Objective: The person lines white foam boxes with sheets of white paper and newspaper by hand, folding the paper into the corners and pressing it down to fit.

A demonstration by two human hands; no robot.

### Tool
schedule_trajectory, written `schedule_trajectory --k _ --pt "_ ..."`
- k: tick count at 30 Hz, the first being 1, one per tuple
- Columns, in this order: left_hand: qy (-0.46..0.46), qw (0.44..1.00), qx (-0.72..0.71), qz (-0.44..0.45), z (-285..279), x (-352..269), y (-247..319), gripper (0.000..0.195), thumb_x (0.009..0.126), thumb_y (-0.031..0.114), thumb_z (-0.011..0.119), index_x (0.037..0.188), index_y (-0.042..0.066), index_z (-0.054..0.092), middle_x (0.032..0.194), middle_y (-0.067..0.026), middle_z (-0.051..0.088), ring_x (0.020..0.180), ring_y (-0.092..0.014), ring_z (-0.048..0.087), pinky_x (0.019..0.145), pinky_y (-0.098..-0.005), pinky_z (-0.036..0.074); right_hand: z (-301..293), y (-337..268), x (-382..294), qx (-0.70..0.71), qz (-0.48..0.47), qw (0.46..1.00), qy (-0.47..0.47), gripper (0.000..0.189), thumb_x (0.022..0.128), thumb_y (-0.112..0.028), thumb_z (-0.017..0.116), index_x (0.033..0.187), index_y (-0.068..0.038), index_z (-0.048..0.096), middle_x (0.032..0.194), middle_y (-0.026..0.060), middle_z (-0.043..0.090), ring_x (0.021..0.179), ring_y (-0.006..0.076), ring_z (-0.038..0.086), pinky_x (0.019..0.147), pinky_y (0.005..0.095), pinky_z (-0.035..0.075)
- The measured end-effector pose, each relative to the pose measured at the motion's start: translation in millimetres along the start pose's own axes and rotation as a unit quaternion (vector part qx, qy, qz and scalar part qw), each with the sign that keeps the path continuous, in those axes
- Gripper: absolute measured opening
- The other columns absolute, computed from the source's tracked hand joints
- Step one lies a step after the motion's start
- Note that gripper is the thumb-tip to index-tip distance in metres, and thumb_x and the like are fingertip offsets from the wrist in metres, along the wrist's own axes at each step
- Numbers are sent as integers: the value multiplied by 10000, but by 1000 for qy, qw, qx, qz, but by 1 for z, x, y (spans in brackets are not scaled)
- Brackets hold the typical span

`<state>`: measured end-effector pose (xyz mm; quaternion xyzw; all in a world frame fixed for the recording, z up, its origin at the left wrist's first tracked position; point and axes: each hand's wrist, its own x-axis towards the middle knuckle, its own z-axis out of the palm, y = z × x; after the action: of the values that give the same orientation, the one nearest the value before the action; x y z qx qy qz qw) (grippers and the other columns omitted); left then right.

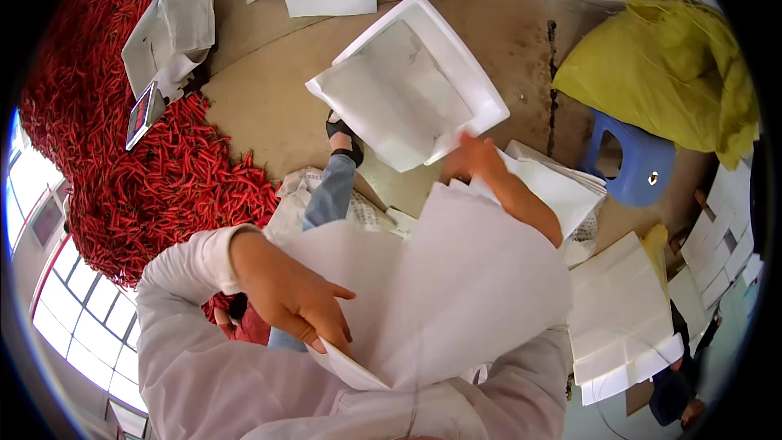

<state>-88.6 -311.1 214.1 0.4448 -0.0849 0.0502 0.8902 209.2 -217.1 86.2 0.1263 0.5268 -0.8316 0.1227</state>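
My left hand (pixel 296 293) pinches the folded near edge of a large white sheet (pixel 482 281), which looks like paper and spreads across my lap. Beyond it, my right hand (pixel 476 159) is blurred beside the near corner of a white foam box (pixel 476 73). My right forearm passes partly behind the sheet. Whether those fingers hold anything is not clear. The open box sits tilted on the floor. A white liner sheet (pixel 391 91) lies inside it and hangs over its left side.
Red chillies (pixel 177 183) form a heap at left, with a scale display (pixel 143 115) and crumpled white sheeting (pixel 186 18). A blue plastic stool (pixel 641 165) stands at right beneath a yellow-green sack (pixel 654 73). White sheets (pixel 617 311) are stacked nearby. Other people (pixel 247 321) appear behind.
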Motion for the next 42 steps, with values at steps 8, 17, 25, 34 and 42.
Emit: schedule_trajectory --k 8,17,25,34,42 --pt "281 927 -118 -219 -124 -81 -104 735 643 167 772 1253 -5 400 1155 -120 543 1054 -178 497 915 -310 396 -62 22 -52 -39 104 885 452 254 793 -192 573 946 10 583 857 63 618 789 177 571 740 302 443" --pt "740 595 185 -251 -286 -137 -289 414 674 136 700 1043 14 557 969 -165 611 910 -286 581 799 -338 441 -268 95 22 -414 290 693 514 384 792 -331 586 942 22 570 938 244 586 882 391 550 741 420 434" --pt "817 342 332 -325 -329 -82 -291 203 776 191 598 951 88 584 799 -151 634 736 -354 590 664 -425 465 -342 100 66 -561 227 535 590 353 846 -337 524 1003 -24 567 965 201 592 911 392 532 796 412 422" --pt "820 271 418 -282 -326 -95 -315 211 764 172 612 964 116 574 834 -111 634 747 -310 601 650 -394 466 -114 197 184 -781 -10 579 233 511 754 -278 611 1222 -149 451 1279 95 421 1177 250 397 987 404 306" --pt "766 423 458 -155 -318 -39 -306 298 722 77 648 1002 76 544 966 -113 505 958 -331 477 754 -431 415 -145 243 194 -727 72 614 301 567 777 -235 579 1301 -173 371 1359 73 313 1258 250 286 1041 427 225"
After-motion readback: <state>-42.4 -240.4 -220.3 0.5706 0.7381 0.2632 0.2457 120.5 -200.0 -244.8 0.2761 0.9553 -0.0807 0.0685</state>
